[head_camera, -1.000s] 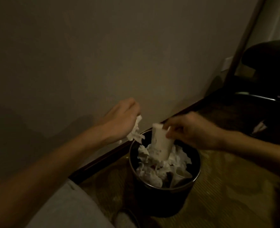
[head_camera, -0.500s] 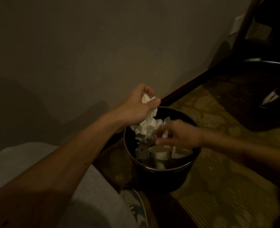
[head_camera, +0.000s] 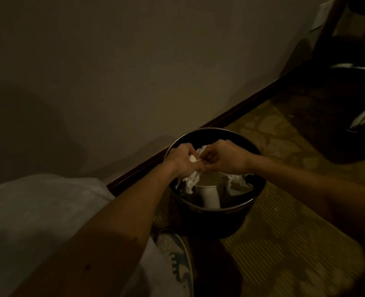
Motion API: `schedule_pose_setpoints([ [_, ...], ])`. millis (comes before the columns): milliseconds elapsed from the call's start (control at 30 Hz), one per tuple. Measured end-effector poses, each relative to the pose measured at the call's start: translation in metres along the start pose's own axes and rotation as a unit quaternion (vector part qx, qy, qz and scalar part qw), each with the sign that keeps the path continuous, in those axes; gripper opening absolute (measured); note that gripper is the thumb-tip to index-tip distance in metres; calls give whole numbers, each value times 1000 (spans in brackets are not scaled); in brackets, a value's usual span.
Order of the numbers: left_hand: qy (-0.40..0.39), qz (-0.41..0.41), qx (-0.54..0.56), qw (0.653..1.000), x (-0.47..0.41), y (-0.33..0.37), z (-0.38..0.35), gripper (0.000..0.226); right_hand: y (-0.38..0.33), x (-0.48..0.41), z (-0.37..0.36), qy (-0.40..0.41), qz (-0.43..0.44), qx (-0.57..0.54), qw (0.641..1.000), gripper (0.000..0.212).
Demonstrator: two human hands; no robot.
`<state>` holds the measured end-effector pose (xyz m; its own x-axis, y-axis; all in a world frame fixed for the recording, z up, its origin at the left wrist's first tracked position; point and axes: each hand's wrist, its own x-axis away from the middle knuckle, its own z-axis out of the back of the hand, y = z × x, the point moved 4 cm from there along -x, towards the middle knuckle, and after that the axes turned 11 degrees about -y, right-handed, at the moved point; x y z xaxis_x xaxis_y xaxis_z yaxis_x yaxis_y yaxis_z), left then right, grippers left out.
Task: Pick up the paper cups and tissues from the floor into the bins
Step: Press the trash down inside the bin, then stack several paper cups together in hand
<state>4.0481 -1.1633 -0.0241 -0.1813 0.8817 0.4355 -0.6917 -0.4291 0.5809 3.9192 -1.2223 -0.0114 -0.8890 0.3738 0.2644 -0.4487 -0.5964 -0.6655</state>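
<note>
Nearest, a mesh-knit shoe (head_camera: 173, 251) rests on the ribbed carpet (head_camera: 284, 243). The round dark bin (head_camera: 220, 207) holds a smooth white paper cup (head_camera: 209, 195) upright. Above its mouth the left hand (head_camera: 181, 161) grips a crumpled tissue (head_camera: 191, 179). The right hand (head_camera: 226, 157), apart half a second ago, now meets the left, its own grip unclear.

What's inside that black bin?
A white paper cup stands upright in the bin, with crumpled tissues beside it. The left hand and right hand hold a tissue over the middle, so whatever lies beneath them and at the bottom is hidden.
</note>
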Motion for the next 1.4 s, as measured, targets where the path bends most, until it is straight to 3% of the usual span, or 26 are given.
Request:
schedule_pose_setpoints([
  [167, -41, -45, -95, 994, 3, 5, -3, 12, 4, 0, 7, -17, -21, 27, 999, 26],
  [300, -48, -125, -210, 968, 26, 33, 11, 41, 0, 17, 30, 47, -35, 15, 998, 29],
  [367, -48, -138, -233, 961, 45, 40, 27, 42, -8, 26, 37, 83, -35, 8, 996, 24],
  [467, -31, -123, -326, 937, 79, 35, 61, 18, -48, 25, 39, 132, 33, -47, 990, 6],
  [567, 32, -99, -386, 917, 128, 28, 118, 41, -112, 10, 27, 137, 118, -85, 980, 6],
  [667, 89, -60, -422, 900, 186, 0, 170, 40, -178, -17, -4, 101, 186, -89, 973, 10],
  [767, 93, 4, -424, 901, 248, -44, 199, 34, -234, -49, -41, 34, 207, -92, 974, 2],
  [900, 111, 124, -347, 923, 347, -131, 226, 35, -340, -97, -94, -77, 261, -52, 961, 5],
  [1067, 201, 246, -164, 934, 477, -299, 204, 21, -467, -156, -217, -230, 294, 23, 927, 11],
  [1167, 227, 333, -60, 913, 527, -404, 160, 12, -513, -185, -310, -320, 284, 111, 897, 23],
  [1233, 262, 362, 4, 895, 544, -463, 130, 23, -530, -203, -366, -379, 257, 180, 870, 35],
  [1400, 314, 376, 128, 862, 543, -569, 72, 32, -550, -242, -472, -418, 235, 268, 835, 48],
])
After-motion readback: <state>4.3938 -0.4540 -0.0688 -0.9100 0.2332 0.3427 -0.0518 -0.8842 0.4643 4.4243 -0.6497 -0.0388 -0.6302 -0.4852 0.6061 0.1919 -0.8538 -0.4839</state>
